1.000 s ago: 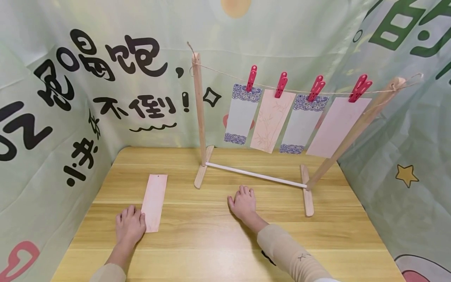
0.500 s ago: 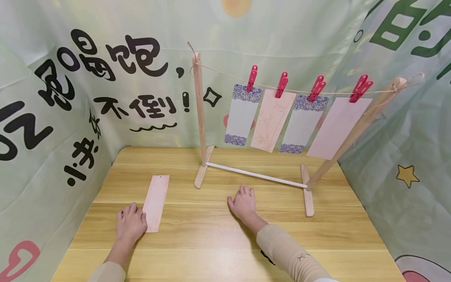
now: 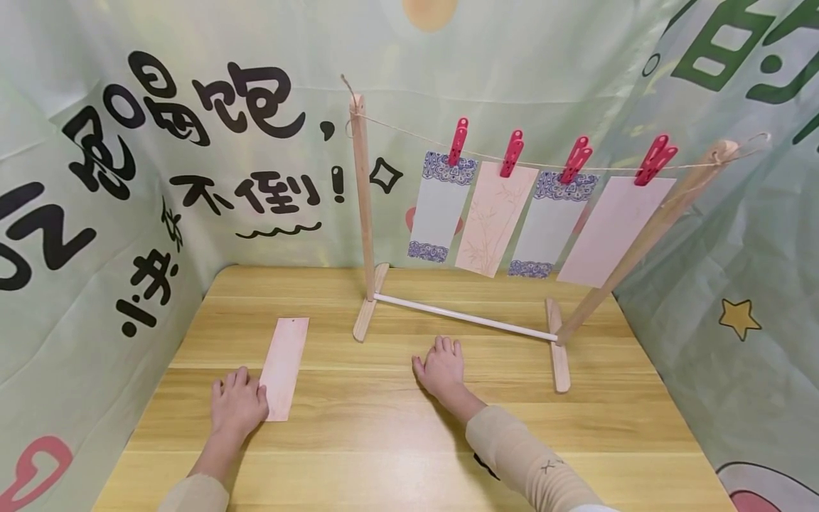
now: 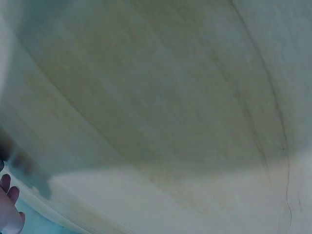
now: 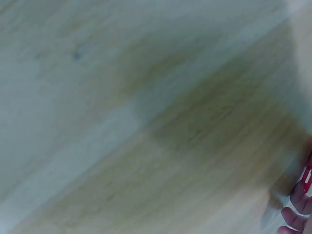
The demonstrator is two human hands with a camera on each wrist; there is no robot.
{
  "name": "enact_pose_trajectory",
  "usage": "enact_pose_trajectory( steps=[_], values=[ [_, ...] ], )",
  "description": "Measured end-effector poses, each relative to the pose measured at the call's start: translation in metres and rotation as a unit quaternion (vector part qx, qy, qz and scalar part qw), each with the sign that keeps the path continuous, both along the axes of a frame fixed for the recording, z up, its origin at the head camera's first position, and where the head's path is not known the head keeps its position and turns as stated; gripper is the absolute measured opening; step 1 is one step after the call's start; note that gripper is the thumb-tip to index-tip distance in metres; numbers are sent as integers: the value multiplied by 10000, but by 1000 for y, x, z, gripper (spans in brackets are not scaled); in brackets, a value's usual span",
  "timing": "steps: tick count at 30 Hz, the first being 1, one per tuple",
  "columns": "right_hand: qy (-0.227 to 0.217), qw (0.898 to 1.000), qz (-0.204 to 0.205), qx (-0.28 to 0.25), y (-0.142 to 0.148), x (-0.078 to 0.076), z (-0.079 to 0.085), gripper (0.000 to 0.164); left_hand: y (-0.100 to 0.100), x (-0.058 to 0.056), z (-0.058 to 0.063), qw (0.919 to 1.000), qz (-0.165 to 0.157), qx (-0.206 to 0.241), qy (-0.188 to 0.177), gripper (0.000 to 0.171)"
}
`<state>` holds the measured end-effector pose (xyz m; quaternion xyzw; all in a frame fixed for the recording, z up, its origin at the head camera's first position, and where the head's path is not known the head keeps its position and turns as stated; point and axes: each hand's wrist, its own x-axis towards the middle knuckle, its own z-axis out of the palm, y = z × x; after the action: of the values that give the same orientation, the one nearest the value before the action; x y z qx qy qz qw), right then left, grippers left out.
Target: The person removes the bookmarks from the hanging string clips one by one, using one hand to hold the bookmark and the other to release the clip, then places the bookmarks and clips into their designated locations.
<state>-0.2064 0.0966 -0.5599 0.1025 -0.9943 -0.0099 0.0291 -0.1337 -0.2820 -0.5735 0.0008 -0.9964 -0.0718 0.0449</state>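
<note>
My left hand (image 3: 238, 404) rests on the table at the left in the head view, its thumb side touching the edge of a pink paper bookmark (image 3: 285, 370) with a small hole at its top. The bookmark lies flat. My right hand (image 3: 441, 367) rests on the table before the rack, fingers curled. In the right wrist view, a red clothespin (image 5: 307, 176) shows at the fingers of that hand; in the head view the hand hides it. Several bookmarks, among them a bamboo-printed one (image 3: 495, 220), hang from a string, each under a red clothespin (image 3: 655, 161).
The string (image 3: 409, 133) runs between a left wooden post (image 3: 362, 206) and a leaning right post (image 3: 646, 235). A white rod (image 3: 463, 316) joins their wooden feet. Printed cloth (image 3: 269, 35) surrounds the table (image 3: 358, 455).
My left hand and the pink bookmark have shifted slightly to the right, the bookmark turning a little. The right hand has stayed in place.
</note>
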Motion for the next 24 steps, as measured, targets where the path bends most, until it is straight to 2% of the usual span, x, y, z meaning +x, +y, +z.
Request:
enact_pose_trajectory(
  steps=[8,16,24],
  values=[
    [43,10000,18,78,0,0,-2,59,1,1,2,10000,13,79,11,35],
    [56,10000,55,13,1,1,0,59,3,1,4,9999,-30,-130,-70,33],
    [-135,9999,39,-33,3,4,4,60,3,1,2,9997,-53,-245,50,34]
  ],
)
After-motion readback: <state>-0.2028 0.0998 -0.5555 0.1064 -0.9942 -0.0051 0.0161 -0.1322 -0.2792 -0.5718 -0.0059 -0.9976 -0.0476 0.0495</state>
